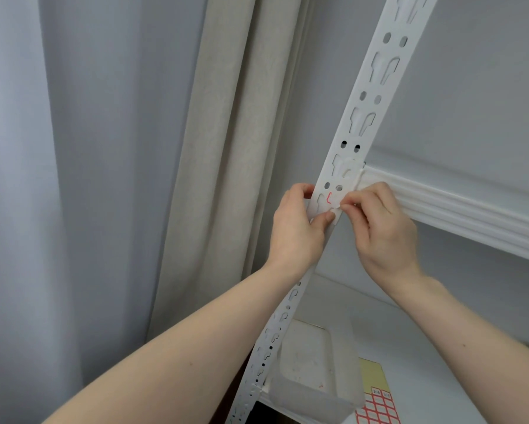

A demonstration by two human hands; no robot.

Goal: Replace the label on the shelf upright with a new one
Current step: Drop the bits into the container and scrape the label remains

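Note:
A white slotted shelf upright (367, 96) runs diagonally from the top right down to the bottom centre. A small white label (330, 204) with a red mark is stuck on it just below the upper shelf rail. My left hand (297, 231) wraps around the upright from the left, its thumb pressing the label's lower edge. My right hand (382, 231) pinches the label's right edge between thumb and forefinger. Part of the label is hidden by my fingers.
A white ribbed shelf rail (459, 209) extends right from the upright. On the lower shelf sit a translucent plastic tub (315, 374) and a yellow sheet of red-bordered labels (378, 402). Beige and grey curtains (214, 148) hang on the left.

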